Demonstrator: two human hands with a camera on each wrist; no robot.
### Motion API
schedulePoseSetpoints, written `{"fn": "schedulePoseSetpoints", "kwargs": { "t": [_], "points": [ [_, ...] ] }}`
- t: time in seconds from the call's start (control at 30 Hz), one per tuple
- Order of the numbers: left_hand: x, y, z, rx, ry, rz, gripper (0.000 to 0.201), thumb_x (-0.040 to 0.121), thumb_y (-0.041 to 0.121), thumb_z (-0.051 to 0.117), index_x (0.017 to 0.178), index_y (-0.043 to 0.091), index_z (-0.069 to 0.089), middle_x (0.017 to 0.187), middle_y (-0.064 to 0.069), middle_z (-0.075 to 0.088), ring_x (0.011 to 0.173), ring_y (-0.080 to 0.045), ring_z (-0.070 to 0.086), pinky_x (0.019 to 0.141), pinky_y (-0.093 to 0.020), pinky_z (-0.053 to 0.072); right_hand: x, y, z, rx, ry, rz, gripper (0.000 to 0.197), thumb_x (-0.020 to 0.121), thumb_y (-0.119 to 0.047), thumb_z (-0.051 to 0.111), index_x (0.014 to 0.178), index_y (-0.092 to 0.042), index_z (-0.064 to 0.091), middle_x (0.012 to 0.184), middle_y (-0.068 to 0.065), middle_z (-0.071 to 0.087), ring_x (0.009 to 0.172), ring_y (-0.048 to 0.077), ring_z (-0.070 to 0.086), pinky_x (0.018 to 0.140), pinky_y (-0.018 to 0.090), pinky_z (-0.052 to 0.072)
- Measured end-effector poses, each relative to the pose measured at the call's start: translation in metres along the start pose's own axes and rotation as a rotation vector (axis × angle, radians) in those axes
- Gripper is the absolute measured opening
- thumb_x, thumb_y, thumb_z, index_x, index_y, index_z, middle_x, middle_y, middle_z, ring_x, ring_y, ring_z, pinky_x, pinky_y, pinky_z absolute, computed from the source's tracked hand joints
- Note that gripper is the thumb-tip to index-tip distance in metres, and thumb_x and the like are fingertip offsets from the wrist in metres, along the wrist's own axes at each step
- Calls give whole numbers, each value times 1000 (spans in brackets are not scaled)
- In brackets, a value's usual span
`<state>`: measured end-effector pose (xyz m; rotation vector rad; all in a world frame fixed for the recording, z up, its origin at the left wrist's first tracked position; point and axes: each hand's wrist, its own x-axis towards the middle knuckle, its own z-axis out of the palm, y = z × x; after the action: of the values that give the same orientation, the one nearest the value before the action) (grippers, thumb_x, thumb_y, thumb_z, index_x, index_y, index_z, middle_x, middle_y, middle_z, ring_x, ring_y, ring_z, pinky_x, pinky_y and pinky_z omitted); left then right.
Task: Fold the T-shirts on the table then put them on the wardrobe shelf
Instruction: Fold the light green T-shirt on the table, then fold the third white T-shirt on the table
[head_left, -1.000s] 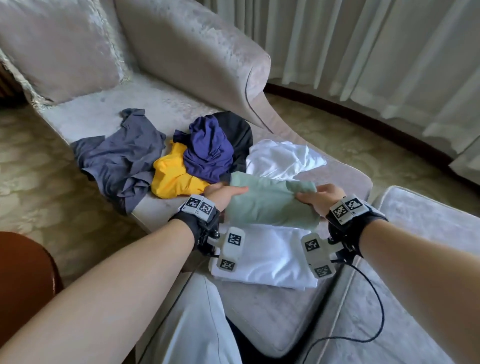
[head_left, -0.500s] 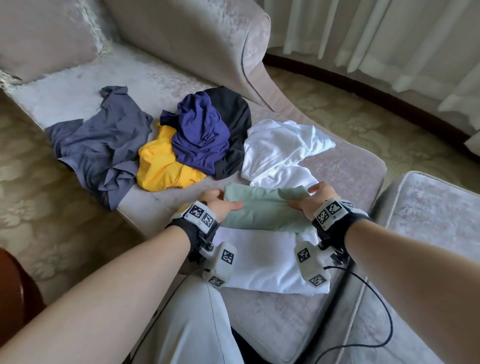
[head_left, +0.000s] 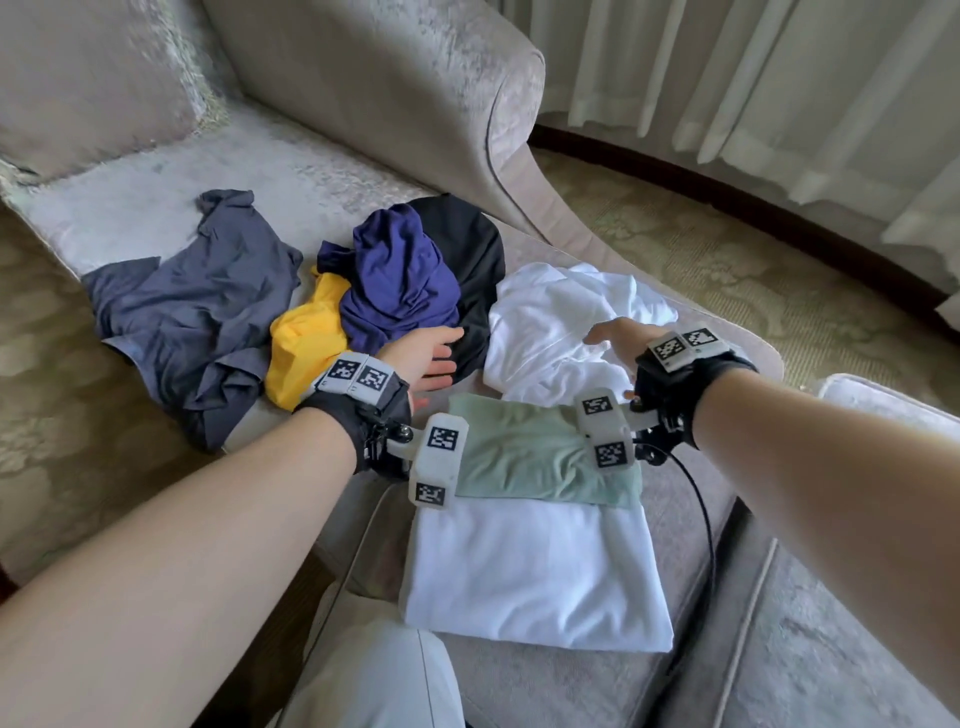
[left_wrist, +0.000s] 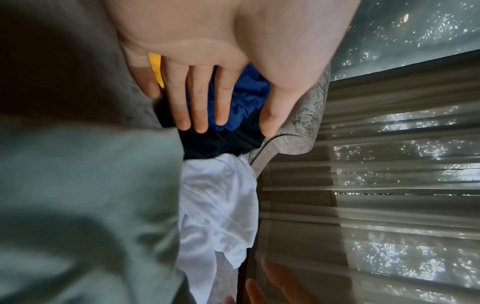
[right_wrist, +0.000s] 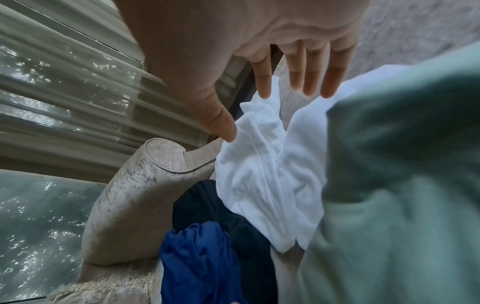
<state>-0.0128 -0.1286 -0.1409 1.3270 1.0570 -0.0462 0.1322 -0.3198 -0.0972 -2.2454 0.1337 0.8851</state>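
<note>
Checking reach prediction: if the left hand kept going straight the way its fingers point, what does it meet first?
Most likely the black T-shirt. The left hand is open, fingers straight, aimed at the seam between it and the purple T-shirt; height above the cloth is unclear, so contact could come at once.

A pale velvet chaise (head_left: 322, 171) fills the upper left, with a cushion (head_left: 88, 78) of the same cloth leaning against its back. Its curved armrest (head_left: 498, 73) sweeps down toward the right. Behind it hang long cream curtains (head_left: 753, 73), reaching a dark wooden skirting (head_left: 727, 192) that curves along the wall. A patterned beige carpet (head_left: 701, 270) covers the floor. A grey footstool (head_left: 857, 649) stands at the lower right.
</note>
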Motion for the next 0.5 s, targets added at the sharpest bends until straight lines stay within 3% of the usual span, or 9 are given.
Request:
{"fn": "schedulePoseSetpoints", "kwargs": {
  "t": [0.1, 0.17, 0.2, 0.3, 0.33, 0.4, 0.5],
  "points": [
    [8, 11, 13, 19, -26, 24, 52, 89, 50, 60, 127, 14, 60, 126, -4, 63, 115, -20, 58, 100, -40, 32, 3, -9, 12, -10, -12, -9, 50, 72, -41, 70, 108, -9, 56, 80, 12, 56, 70, 31, 60, 88, 46, 52],
    [14, 17, 22, 43, -24, 60, 51, 88, 49, 62, 126, 14, 61, 127, -2, 63, 115, -19, 57, 97, -39, 32, 17, -10, 19, -12, -10, -27, 66, 56, -41, 76, 113, -12, 58, 88, 12, 60, 76, 33, 63, 83, 46, 55],
    [19, 19, 27, 44, -20, 85, 50, 89, 47, 62, 125, 14, 62, 127, -1, 63, 114, -18, 57, 93, -35, 33, 21, -11, 21, -16, -24, -36, 66, 55, -38, 77, 113, -14, 57, 94, 10, 61, 79, 31, 62, 84, 46, 55],
    [31, 22, 40, 50, -31, 149, 50, 90, 42, 63, 130, 14, 61, 130, 0, 60, 109, -13, 53, 77, -22, 33, 27, -15, 28, -15, -104, -62, 23, 80, -21, 70, 98, -15, 59, 108, 5, 54, 83, 25, 55, 95, 45, 51],
    [37, 21, 44, 62, -49, 149, 52, 87, 45, 65, 131, 16, 61, 131, 2, 58, 109, -12, 51, 80, -25, 32, 33, -15, 30, -33, -129, -74, 20, 83, -20, 69, 101, -15, 60, 112, 7, 52, 90, 26, 55, 97, 45, 50],
    [44, 18, 48, 56, -68, 134, 62, 78, 52, 72, 131, 19, 62, 130, 4, 56, 110, -13, 50, 88, -31, 32, 43, -14, 38, -83, -172, -70, 34, 83, -24, 71, 114, -13, 61, 122, 9, 52, 104, 27, 54, 100, 43, 48],
    [53, 8, 50, 84, -133, 103, 75, 70, 56, 75, 133, 17, 59, 130, 2, 54, 117, -15, 48, 103, -34, 36, 49, -14, 45, -93, -159, -41, 32, 82, -27, 73, 99, -7, 55, 102, 10, 55, 97, 25, 55, 100, 40, 48]
  ]
}}
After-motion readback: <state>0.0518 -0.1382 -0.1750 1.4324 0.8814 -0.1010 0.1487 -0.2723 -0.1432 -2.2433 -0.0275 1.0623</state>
